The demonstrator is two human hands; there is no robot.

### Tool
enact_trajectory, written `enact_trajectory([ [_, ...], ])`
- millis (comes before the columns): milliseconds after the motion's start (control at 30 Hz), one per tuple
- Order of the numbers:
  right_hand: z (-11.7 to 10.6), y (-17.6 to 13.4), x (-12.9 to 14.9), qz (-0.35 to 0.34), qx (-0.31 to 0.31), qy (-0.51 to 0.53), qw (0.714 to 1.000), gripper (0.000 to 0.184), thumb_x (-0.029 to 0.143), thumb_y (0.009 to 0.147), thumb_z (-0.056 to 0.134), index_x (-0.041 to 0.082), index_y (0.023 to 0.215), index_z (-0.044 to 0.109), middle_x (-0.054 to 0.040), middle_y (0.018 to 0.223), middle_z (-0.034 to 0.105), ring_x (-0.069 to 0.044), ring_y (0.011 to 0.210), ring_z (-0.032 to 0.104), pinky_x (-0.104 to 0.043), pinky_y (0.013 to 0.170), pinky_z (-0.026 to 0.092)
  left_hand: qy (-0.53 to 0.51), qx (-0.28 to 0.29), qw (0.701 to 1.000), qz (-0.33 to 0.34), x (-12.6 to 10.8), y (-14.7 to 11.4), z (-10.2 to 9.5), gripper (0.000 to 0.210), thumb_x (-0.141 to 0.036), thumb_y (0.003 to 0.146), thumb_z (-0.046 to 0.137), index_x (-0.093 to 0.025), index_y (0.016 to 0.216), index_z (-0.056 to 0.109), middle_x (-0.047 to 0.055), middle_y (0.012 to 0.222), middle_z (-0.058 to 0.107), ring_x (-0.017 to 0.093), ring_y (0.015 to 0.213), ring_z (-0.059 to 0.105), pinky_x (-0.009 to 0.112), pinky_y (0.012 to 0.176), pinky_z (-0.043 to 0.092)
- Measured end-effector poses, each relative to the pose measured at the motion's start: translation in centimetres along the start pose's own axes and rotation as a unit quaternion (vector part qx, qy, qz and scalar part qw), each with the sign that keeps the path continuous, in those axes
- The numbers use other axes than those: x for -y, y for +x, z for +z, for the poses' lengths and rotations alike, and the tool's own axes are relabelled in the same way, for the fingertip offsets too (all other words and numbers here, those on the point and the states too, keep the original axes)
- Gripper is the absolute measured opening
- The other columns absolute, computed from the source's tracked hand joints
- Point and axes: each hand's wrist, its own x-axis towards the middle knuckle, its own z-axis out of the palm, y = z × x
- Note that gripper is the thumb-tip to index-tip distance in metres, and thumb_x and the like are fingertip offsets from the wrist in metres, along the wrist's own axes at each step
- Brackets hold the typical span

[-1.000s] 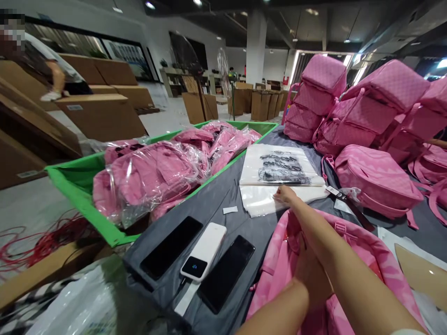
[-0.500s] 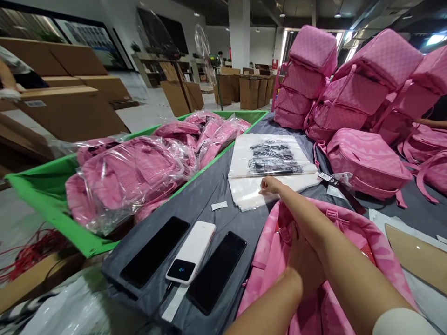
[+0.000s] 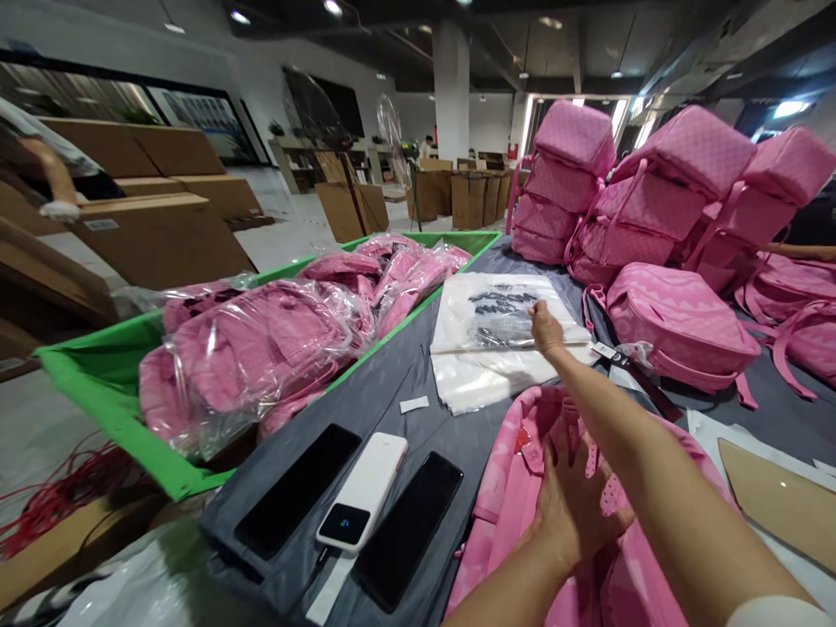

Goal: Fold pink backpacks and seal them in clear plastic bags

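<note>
In the head view, the left hand [image 3: 578, 501] spreads its fingers wide inside the open pink backpack [image 3: 496, 475], lying on the grey surface [image 3: 411, 374]; the right hand [image 3: 547, 329], fingers pinched narrow, holds the printed plastic bag [image 3: 457, 300] just beyond; two black phones [image 3: 408, 531] flank a white power bank [image 3: 366, 483] to the left

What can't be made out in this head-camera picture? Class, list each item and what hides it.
All in the head view:
- Open pink backpack: near end cut off by the bottom edge.
- Its lining under the left hand: covered by that hand.
- Right hand: fingers too small to tell whether they pinch the plastic bags.
- Co-worker: head cut off by the left edge.
- Carton label: print too small.
</note>
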Motion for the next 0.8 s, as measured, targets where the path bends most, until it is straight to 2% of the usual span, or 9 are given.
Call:
enact_trajectory([
  [100,-7.5,1.1,-2.4,-0.032,-0.065,-0.061,0.995,0.031,0.026,0.107,0.031,0.01,0.125,0.051,-0.0217,0.103,0.073,-0.028,0.083,0.068,-0.03,0.064,0.031,-0.029,-0.043,0.999,0.004,0.4,-0.2,1.1,0.079,-0.064,0.093,0.057,-0.038,0.162,0.03,0.005,0.172,0.027,0.046,0.159,0.008,0.075,0.12,0.025],
  [200,-14.4,0.0,-3.8,-0.141,-0.127,-0.153,0.97,0.032,0.03,0.108,0.03,0.01,0.12,0.052,-0.0173,0.09,0.074,-0.026,0.073,0.067,-0.029,0.058,0.026,-0.026,-0.12,0.992,0.008,0.5,0.1,1.5,0.07,-0.053,0.095,0.058,-0.03,0.158,0.042,0.011,0.164,0.042,0.041,0.156,0.024,0.067,0.121,0.028],
  [267,-17.6,-2.1,-3.7,-0.195,-0.139,-0.195,0.951,0.034,0.033,0.109,0.027,0.011,0.118,0.051,-0.0146,0.083,0.074,-0.024,0.068,0.066,-0.028,0.056,0.024,-0.014,-0.249,0.968,-0.004,0.4,0.7,0.6,0.063,-0.042,0.096,0.057,-0.026,0.156,0.045,0.014,0.154,0.053,0.036,0.15,0.038,0.061,0.122,0.03],
  [333,-19.4,-4.7,-2.7,-0.218,-0.134,-0.211,0.943,0.035,0.035,0.109,0.026,0.011,0.119,0.05,-0.0132,0.08,0.074,-0.023,0.066,0.066,-0.028,0.055,0.024,-0.014,-0.402,0.914,-0.041,0.2,2.1,-1.7,0.067,-0.037,0.097,0.057,-0.022,0.159,0.038,0.017,0.15,0.055,0.034,0.145,0.044,0.056,0.122,0.031],
  [400,-20.2,-7.4,-1.4,-0.23,-0.129,-0.198,0.944,0.035,0.035,0.11,0.026,0.012,0.12,0.05,-0.0125,0.08,0.074,-0.023,0.067,0.067,-0.027,0.056,0.025,-0.031,-0.508,0.856,-0.088,-0.1,4.2,-5.0,0.082,-0.045,0.093,0.064,-0.014,0.161,0.028,0.023,0.152,0.049,0.036,0.145,0.043,0.055,0.121,0.032],
  [467,-20.2,-10.0,-0.1,-0.235,-0.125,-0.164,0.95,0.034,0.035,0.11,0.026,0.012,0.122,0.049,-0.012,0.084,0.075,-0.023,0.069,0.068,-0.027,0.057,0.027,-0.053,-0.525,0.841,-0.119,-0.2,6.4,-8.6,0.091,-0.053,0.088,0.07,-0.01,0.158,0.03,0.025,0.151,0.046,0.038,0.143,0.042,0.056,0.118,0.035],
  [567,-19.5,-13.0,0.5,-0.238,-0.09,-0.145,0.956,0.041,0.044,0.106,0.044,0.013,0.133,0.048,-0.012,0.097,0.076,-0.023,0.075,0.069,-0.026,0.059,0.03,-0.078,-0.483,0.851,-0.193,0.4,8.4,-12.2,0.044,-0.038,0.096,0.057,-0.016,0.135,0.062,0.019,0.133,0.058,0.034,0.127,0.054,0.052,0.109,0.044],
  [667,-18.5,-14.5,-1.4,-0.204,-0.037,-0.183,0.961,0.047,0.038,0.095,0.064,0.02,0.138,0.055,-0.0137,0.118,0.073,-0.024,0.084,0.07,-0.026,0.062,0.034,-0.058,-0.483,0.845,-0.223,2.1,7.1,-13.4,0.034,-0.024,0.1,0.044,-0.018,0.115,0.075,0.016,0.111,0.061,0.031,0.11,0.059,0.048,0.1,0.049],
  [800,-17.1,-14.4,-6.4,-0.011,-0.062,-0.135,0.989,0.027,0.014,0.096,0.049,0.019,0.104,0.074,-0.0168,0.115,0.071,-0.025,0.098,0.069,-0.029,0.072,0.041,0.018,-0.465,0.873,-0.146,5.1,1.5,-12.3,0.037,-0.023,0.104,0.042,-0.019,0.123,0.072,0.009,0.096,0.058,0.024,0.092,0.062,0.039,0.089,0.053],
])
